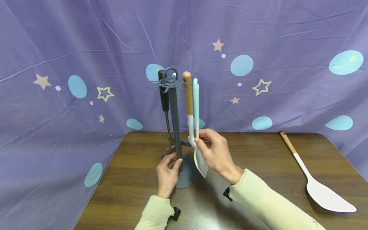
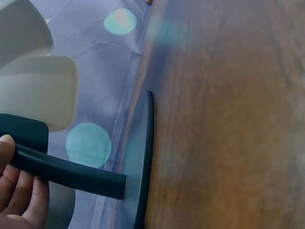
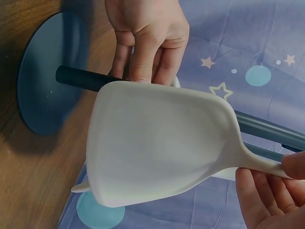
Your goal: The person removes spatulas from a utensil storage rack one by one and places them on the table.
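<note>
A dark grey utensil stand (image 1: 174,118) rises from a round base (image 1: 187,180) on the table. Low on its pole, my left hand (image 1: 167,174) grips with thumb and fingers. My right hand (image 1: 217,153) pinches the neck of a spatula with a mint handle (image 1: 196,102) and a broad cream head (image 3: 162,143). That spatula is upright at the stand's right side, its handle top close to a hook; whether it hangs there I cannot tell. Beside it is a utensil with a wooden handle (image 1: 188,95). A black-handled utensil (image 1: 163,95) hangs at the left.
A white turner with a wooden handle (image 1: 322,191) lies on the right of the wooden table (image 1: 253,179). Part of another mint handle (image 1: 174,75) shows behind the pole. A purple patterned curtain (image 1: 201,28) stands behind the table.
</note>
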`<state>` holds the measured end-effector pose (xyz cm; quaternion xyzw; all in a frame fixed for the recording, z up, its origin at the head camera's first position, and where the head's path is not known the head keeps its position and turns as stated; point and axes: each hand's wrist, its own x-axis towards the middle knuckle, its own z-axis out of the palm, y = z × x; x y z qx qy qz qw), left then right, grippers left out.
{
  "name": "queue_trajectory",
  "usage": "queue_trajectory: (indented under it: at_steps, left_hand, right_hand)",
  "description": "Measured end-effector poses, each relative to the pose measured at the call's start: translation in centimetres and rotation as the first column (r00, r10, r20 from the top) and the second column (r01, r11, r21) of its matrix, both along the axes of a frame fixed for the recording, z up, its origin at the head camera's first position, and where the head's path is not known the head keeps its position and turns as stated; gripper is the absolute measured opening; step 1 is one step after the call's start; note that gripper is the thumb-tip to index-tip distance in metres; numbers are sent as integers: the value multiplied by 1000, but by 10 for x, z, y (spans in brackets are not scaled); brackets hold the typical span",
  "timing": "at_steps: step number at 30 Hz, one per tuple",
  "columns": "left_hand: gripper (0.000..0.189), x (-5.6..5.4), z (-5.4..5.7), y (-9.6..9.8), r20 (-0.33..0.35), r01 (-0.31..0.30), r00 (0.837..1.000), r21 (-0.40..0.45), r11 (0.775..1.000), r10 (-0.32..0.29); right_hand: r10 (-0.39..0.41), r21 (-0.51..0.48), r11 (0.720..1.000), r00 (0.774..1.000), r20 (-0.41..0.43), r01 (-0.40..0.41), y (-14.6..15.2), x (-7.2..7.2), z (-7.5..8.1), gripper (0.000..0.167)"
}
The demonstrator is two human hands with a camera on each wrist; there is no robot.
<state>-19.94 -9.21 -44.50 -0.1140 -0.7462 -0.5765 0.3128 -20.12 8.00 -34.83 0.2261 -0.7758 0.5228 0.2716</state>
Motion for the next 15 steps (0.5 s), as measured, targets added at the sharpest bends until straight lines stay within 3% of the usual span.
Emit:
queue_trajectory:
  at_steps: [15]
  left_hand:
    - [21,1,1,-1,-29,8,1000,7,1000,-8]
  right_hand:
    - [-47,-31,998,999,6,47,7,9,10,12]
